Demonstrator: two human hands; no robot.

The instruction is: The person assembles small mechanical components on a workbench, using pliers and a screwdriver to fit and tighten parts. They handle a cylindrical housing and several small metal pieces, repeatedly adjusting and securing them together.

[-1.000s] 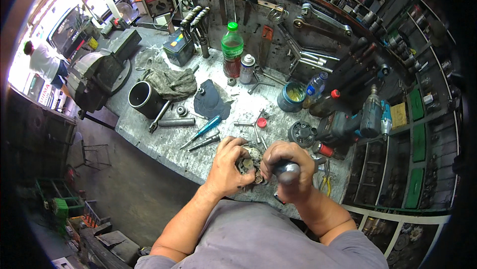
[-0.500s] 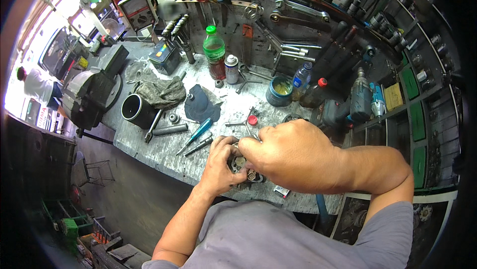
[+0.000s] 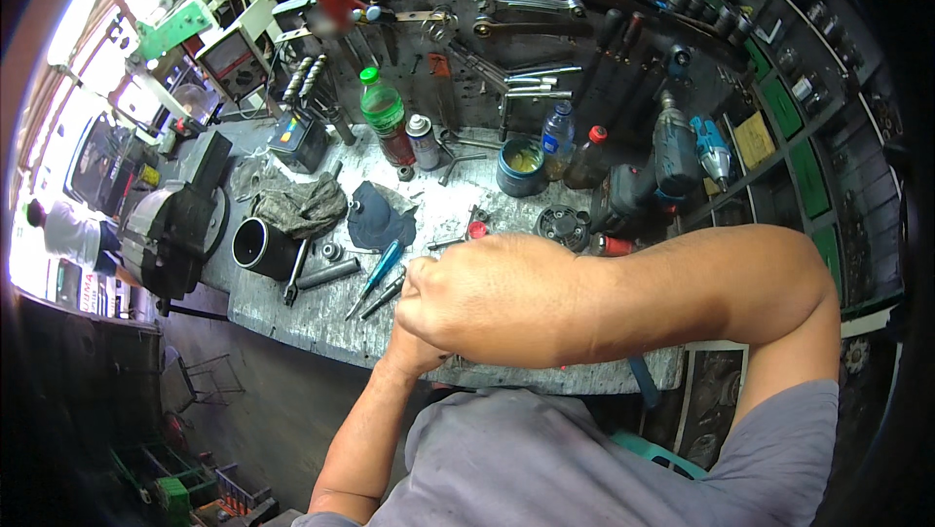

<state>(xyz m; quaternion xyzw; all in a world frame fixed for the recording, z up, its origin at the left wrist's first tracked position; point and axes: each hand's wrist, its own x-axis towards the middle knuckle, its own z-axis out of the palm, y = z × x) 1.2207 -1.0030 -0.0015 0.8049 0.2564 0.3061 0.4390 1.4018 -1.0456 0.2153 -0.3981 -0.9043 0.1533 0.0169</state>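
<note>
My right hand (image 3: 477, 295) is closed, its fingers curled over whatever it grips, which I cannot make out. It lies across my left hand (image 3: 414, 350), whose fingers are hidden beneath it. Any part between the two hands is out of sight. Just left of them on the bench lie a blue-handled screwdriver (image 3: 377, 277) and a slim metal tool (image 3: 383, 295). Beyond my right hand are a red cap (image 3: 477, 231) and a round dark metal part (image 3: 562, 226).
A black cylinder (image 3: 261, 247), a grey rag (image 3: 300, 204) and a dark tube (image 3: 328, 274) occupy the bench's left side. Bottles, including a green-capped one (image 3: 387, 118), and a blue tub of grease (image 3: 522, 169) stand behind. A bench vise (image 3: 170, 220) sits far left.
My right hand has swung left over my left hand, covering the metal part seen in its fingers before. The view has shifted, and the round dark part shows more fully.
</note>
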